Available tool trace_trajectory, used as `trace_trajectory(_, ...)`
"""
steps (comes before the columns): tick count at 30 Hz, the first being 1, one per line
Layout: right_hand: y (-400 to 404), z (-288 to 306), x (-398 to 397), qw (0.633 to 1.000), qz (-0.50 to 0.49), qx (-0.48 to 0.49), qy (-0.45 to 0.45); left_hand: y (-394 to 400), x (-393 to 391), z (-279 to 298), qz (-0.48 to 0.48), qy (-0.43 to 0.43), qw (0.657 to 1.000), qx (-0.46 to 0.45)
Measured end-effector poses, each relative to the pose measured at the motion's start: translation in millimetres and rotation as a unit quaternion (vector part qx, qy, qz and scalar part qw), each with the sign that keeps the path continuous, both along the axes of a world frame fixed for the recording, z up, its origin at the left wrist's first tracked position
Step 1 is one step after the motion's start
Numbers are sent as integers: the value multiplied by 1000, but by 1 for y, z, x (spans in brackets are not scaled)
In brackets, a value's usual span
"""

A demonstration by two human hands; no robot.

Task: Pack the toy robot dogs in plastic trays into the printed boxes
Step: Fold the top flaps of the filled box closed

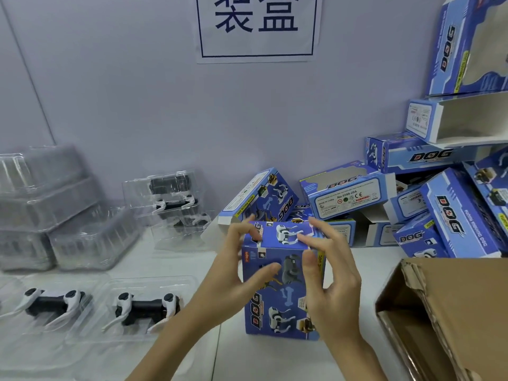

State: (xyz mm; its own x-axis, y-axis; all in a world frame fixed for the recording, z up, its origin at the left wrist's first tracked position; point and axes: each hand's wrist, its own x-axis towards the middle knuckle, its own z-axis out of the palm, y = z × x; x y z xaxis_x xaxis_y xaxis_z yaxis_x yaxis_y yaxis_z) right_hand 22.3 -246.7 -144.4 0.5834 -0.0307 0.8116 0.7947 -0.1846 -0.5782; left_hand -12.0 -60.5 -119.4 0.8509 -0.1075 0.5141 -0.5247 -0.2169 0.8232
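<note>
Head view: left hand [242, 273] and right hand [330, 279] both grip upright printed box [275, 303].

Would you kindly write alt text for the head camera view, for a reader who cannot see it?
Both hands, left hand and right hand, hold an upright blue printed box on a white table, fingers at its top flap. Toy robot dogs in clear trays lie to the left; more printed boxes are piled to the right.

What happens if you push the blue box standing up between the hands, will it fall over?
Probably, if pushed near its top. The blue box stands on its small end on the white table, taller than wide, so it looks tippy. It is thin printed card, so likely light and dents easily. The left hand and right hand steady it.
</note>
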Motion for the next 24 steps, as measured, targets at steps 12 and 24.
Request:
trace_trajectory(12,-37,17,15,684,291,124,658,38,6,13,-40,-13,993,-112)
trace_trajectory(24,-19,18,12,861,313,204,345,41,16,9,-77,89,970,-213)
